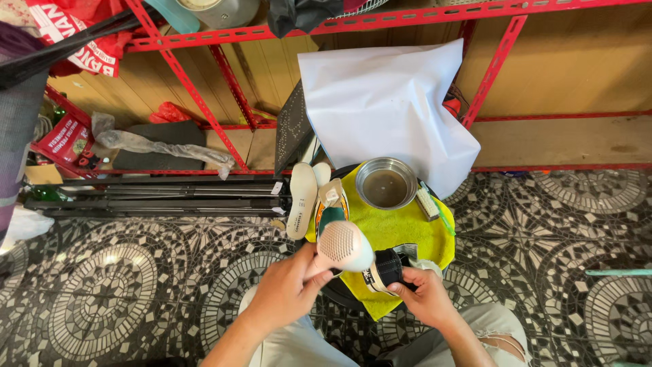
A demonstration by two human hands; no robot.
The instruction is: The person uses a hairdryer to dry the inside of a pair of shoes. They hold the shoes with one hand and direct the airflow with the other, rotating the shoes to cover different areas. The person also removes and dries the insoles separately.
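The shoe (388, 268) is showing only a dark band between the two grips; the left hand (285, 289) and the pale sole (341, 246) are covering its front, and the right hand (426, 293) is hiding its rear. Beyond the grips, the yellow cloth (401, 228) is concealing most of the round black tabletop (339, 293). Both forearms are running off the bottom edge. Small items just beyond the left grip are too cluttered to tell apart.
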